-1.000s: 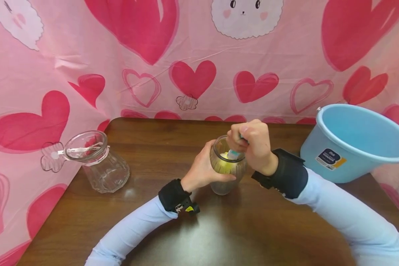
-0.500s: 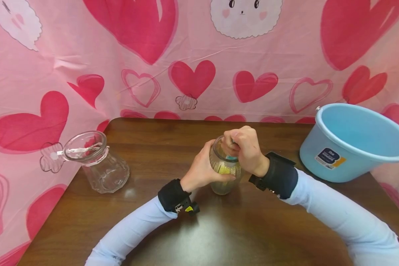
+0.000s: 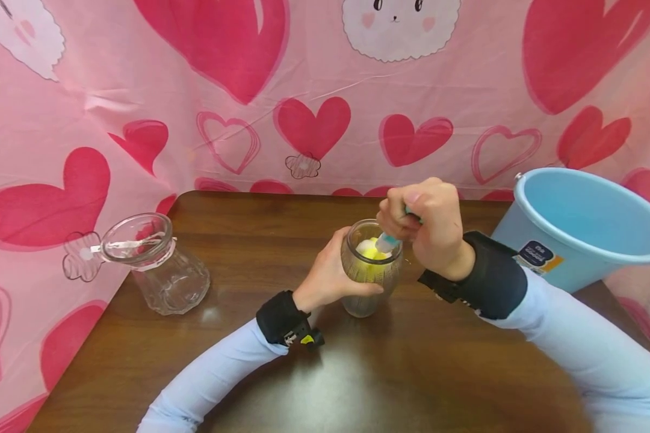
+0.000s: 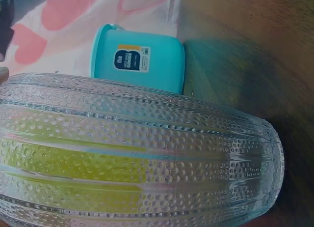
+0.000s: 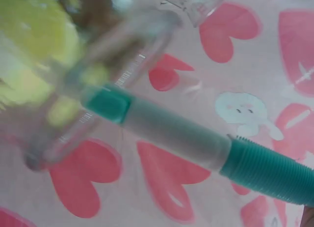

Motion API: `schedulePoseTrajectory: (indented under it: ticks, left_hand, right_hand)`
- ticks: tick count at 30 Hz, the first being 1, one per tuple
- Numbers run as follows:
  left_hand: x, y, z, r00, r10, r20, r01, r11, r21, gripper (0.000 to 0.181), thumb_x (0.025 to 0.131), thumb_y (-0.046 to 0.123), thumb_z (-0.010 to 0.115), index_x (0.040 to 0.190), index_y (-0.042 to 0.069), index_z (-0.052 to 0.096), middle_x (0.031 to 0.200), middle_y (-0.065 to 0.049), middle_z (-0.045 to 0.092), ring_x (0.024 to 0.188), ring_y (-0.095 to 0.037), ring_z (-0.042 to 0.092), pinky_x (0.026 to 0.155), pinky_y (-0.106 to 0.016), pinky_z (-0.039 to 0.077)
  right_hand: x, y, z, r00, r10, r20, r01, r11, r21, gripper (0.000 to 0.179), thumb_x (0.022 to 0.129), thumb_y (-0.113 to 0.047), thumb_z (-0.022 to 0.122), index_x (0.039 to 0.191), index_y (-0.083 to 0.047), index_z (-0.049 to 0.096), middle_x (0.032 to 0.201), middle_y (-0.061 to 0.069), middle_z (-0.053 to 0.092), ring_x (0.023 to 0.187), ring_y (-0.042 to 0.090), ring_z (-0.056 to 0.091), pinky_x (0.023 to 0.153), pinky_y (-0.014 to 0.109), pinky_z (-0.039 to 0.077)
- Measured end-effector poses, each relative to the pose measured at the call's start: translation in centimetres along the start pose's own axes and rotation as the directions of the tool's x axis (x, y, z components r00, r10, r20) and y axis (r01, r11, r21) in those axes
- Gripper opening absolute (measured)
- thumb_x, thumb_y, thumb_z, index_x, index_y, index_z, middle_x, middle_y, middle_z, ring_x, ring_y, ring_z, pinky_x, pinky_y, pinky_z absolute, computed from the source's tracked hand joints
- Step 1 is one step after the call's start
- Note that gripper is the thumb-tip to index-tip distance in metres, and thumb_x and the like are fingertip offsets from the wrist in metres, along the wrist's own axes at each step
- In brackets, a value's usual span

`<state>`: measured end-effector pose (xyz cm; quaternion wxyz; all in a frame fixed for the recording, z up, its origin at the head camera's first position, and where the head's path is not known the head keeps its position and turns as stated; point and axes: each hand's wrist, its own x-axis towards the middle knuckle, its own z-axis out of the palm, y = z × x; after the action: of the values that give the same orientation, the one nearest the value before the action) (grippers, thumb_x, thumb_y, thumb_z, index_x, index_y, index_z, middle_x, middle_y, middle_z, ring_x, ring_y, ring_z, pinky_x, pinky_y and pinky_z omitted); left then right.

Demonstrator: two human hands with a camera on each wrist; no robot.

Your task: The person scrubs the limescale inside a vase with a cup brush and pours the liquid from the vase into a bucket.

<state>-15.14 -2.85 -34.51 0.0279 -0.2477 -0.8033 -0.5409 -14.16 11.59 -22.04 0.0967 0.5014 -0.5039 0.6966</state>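
A ribbed, dimpled glass vase point(image 3: 362, 305) stands upright on the wooden table, its dimples plain in the left wrist view. My left hand point(image 3: 325, 276) grips its side, thumb across the near face. The fingers behind the glass are mostly hidden. My right hand point(image 3: 428, 225) is curled round the teal-and-white handle of a sponge bottle brush point(image 5: 171, 133), above and right of the rim. The brush slants down through the vase mouth. Its yellow-and-white sponge head point(image 3: 372, 251) sits inside the upper part of the vase.
A second clear glass vase point(image 3: 179, 279), with a flared rim and a ribbon at its neck, stands on the left of the table point(image 3: 238, 373). At the right is a light blue bucket point(image 3: 574, 240). A pink heart-print cloth point(image 3: 352, 78) hangs behind.
My right hand first pushed the brush down into the vase, then drew it up and to the right, so the sponge is higher near the mouth. My left hand has stayed still.
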Motion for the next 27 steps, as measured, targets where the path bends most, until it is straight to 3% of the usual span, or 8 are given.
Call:
schedulePoseTrajectory:
  ticks: [6, 16, 19, 22, 27]
  left_hand:
    - [0.1, 0.1, 0.0, 1.0, 0.0, -0.006, 0.0, 1.0, 0.019, 0.098, 0.053, 0.026, 0.088, 0.132, 0.008, 0.032, 0.123, -0.004, 0.048, 0.107, -0.015, 0.049, 0.09, -0.032, 0.042]
    - [0.0, 0.1, 0.0, 1.0, -0.011, -0.003, 0.011, 1.0, 0.005, 0.096, 0.054, 0.026, 0.088, 0.131, 0.012, 0.033, 0.124, -0.001, 0.047, 0.107, -0.012, 0.048, 0.091, -0.032, 0.041]
    - [-0.1, 0.1, -0.1, 1.0, -0.011, -0.003, 0.011, 1.0, 0.015, 0.096, 0.055, 0.027, 0.087, 0.132, 0.011, 0.032, 0.125, -0.001, 0.046, 0.107, -0.013, 0.047, 0.09, -0.033, 0.041]
    - [-0.1, 0.1, -0.1, 1.0, -0.02, 0.001, 0.02, 1.0, 0.016, 0.097, 0.055, 0.027, 0.087, 0.132, 0.011, 0.032, 0.126, -0.002, 0.045, 0.108, -0.015, 0.047, 0.089, -0.033, 0.042]
    - [-0.1, 0.1, -0.2, 1.0, -0.016, 0.006, 0.016, 1.0, 0.02, 0.098, 0.054, 0.027, 0.087, 0.133, 0.01, 0.031, 0.128, -0.004, 0.045, 0.108, -0.016, 0.047, 0.088, -0.033, 0.042]
  right_hand:
    - [0.7, -0.7, 0.2, 0.999, -0.038, 0.016, 0.038, 0.999, -0.032, 0.032, 0.08, -0.002, 0.024, 0.047, -0.007, 0.023, 0.047, 0.0, 0.021, 0.039, 0.006, 0.021, 0.032, 0.02, 0.021]
    - [2.1, -1.4, 1.2, 0.999, -0.014, 0.051, 0.022, 0.985, -0.171, 0.035, 0.083, -0.004, 0.026, 0.049, -0.008, 0.024, 0.048, -0.001, 0.021, 0.04, 0.007, 0.021, 0.034, 0.022, 0.018]
    - [1.9, -0.1, 0.1, 0.996, 0.027, 0.084, -0.005, 0.968, -0.25, 0.038, 0.087, -0.008, 0.028, 0.049, -0.01, 0.026, 0.047, -0.001, 0.025, 0.038, 0.007, 0.024, 0.034, 0.023, 0.021]
    - [2.1, 0.0, 0.3, 0.991, 0.085, 0.102, -0.045, 0.939, -0.341, 0.039, 0.088, -0.008, 0.026, 0.049, -0.009, 0.026, 0.046, -0.001, 0.026, 0.037, 0.008, 0.026, 0.034, 0.024, 0.023]
    - [1.6, 0.0, 1.1, 0.977, 0.202, 0.065, -0.167, 0.921, -0.352, 0.036, 0.085, -0.006, 0.023, 0.049, -0.006, 0.024, 0.044, 0.003, 0.023, 0.036, 0.012, 0.023, 0.033, 0.026, 0.02]
